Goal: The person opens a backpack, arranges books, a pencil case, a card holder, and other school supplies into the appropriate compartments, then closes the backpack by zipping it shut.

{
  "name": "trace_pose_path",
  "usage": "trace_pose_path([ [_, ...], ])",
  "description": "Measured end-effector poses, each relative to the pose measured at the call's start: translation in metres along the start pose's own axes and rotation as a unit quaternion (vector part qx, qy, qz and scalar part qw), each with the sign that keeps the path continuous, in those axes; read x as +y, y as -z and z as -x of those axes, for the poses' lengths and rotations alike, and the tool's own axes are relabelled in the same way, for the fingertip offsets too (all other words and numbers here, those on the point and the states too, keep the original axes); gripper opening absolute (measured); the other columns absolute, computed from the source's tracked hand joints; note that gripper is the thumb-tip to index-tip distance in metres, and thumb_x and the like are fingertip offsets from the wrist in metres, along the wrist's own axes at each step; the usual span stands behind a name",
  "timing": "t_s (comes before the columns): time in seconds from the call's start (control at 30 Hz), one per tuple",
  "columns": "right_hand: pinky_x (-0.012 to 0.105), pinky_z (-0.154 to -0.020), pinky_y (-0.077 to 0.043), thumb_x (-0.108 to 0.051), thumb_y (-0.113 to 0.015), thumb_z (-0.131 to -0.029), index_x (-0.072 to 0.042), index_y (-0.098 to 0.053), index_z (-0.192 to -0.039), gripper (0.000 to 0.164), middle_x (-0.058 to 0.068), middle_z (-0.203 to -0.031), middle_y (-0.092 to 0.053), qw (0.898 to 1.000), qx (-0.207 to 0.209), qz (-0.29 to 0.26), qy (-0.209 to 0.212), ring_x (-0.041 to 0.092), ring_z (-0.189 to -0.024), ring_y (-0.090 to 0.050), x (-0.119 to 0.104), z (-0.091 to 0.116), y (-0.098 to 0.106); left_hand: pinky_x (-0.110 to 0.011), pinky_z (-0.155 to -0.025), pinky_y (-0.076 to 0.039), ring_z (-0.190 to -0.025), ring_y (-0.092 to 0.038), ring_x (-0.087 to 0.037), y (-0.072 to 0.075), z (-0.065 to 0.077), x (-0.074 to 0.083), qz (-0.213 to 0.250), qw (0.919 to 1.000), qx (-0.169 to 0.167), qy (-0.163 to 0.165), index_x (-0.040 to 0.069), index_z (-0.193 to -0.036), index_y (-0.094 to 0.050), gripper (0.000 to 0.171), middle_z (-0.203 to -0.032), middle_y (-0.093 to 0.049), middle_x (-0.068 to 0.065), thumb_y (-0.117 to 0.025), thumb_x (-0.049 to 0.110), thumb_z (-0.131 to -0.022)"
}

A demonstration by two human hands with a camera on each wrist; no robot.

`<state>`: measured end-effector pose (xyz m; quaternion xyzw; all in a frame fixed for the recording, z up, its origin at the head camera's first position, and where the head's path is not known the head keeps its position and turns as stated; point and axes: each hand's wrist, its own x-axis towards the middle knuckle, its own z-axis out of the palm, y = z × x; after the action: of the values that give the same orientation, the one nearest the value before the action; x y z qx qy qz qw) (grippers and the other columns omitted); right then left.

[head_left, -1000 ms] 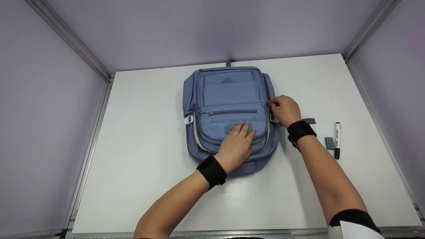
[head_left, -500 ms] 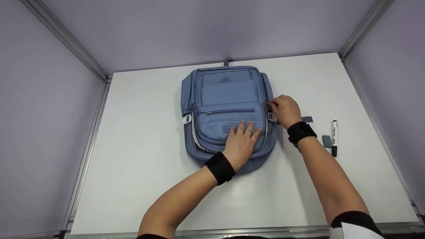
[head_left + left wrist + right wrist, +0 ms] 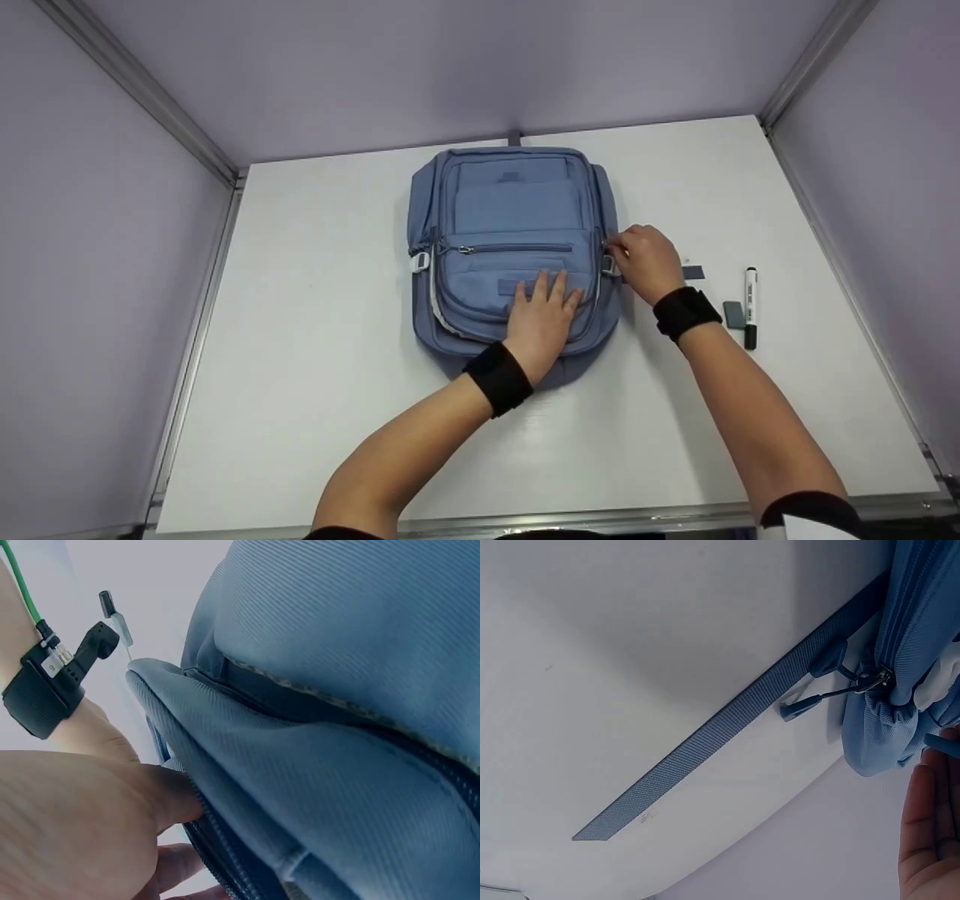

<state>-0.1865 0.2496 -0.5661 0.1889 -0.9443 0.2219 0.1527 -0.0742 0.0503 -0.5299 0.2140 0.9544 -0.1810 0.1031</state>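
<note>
A blue backpack [image 3: 517,206] lies front up on the white table in the head view. With fingers spread, my left hand [image 3: 541,322] rests flat on its lower front pocket. My right hand [image 3: 646,259] is at the bag's right edge, just above the side buckle [image 3: 610,265], pinching a zipper pull [image 3: 941,744]. Two more zipper pulls [image 3: 826,694] hang from the side in the right wrist view. Part of a zipper [image 3: 439,307] gapes along the bag's lower left. In the left wrist view, folds of fabric [image 3: 315,787] hide some of my left fingers.
A black-capped white marker [image 3: 751,307] and a small dark green block [image 3: 733,315] lie right of the bag. A webbing strap [image 3: 705,742] extends from the bag's right side across the table. Grey-purple panels [image 3: 97,300] enclose the left, back and right.
My left hand has shifted right on the pocket and its fingers have spread. My right hand has slid slightly down along the bag's right edge, toward me. The head view has shifted a little.
</note>
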Motion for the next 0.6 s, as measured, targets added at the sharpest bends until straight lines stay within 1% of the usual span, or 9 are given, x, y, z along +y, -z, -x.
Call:
trace_pose_path([
  [0.2, 0.048, -0.078, -0.053, -0.005, -0.072, -0.094, 0.001, -0.078, -0.1, 0.01, 0.017, -0.093, -0.071, 1.0, 0.005, -0.001, 0.011, 0.035, -0.088, -0.065, -0.001, 0.006, 0.002, -0.05, -0.118, -0.032, -0.155, -0.017, -0.029, -0.001, 0.0, 0.0, 0.009, 0.9999, 0.009, 0.002, 0.034, -0.165, -0.016, 0.059, -0.171, -0.011, -0.003, -0.042, 0.024, -0.112],
  [0.47, 0.047, -0.076, -0.054, -0.004, -0.073, -0.093, 0.002, -0.078, -0.099, 0.01, 0.016, -0.09, -0.071, 0.999, 0.01, 0.003, 0.038, 0.034, -0.085, -0.065, -0.004, 0.016, 0.004, -0.05, -0.117, -0.032, -0.155, -0.017, -0.028, -0.001, 0.0, 0.0, 0.009, 0.9999, 0.012, 0.006, 0.033, -0.165, -0.016, 0.058, -0.171, -0.011, -0.003, -0.04, 0.023, -0.112],
  [0.6, 0.046, -0.075, -0.054, -0.004, -0.073, -0.093, 0.001, -0.078, -0.098, 0.009, 0.015, -0.089, -0.071, 0.999, 0.009, 0.006, 0.039, 0.033, -0.084, -0.065, -0.007, 0.022, 0.006, -0.05, -0.118, -0.032, -0.155, -0.017, -0.028, 0.0, 0.0, 0.0, 0.017, 0.9997, 0.013, 0.006, 0.034, -0.164, -0.017, 0.057, -0.171, -0.012, -0.003, -0.04, 0.023, -0.112],
])
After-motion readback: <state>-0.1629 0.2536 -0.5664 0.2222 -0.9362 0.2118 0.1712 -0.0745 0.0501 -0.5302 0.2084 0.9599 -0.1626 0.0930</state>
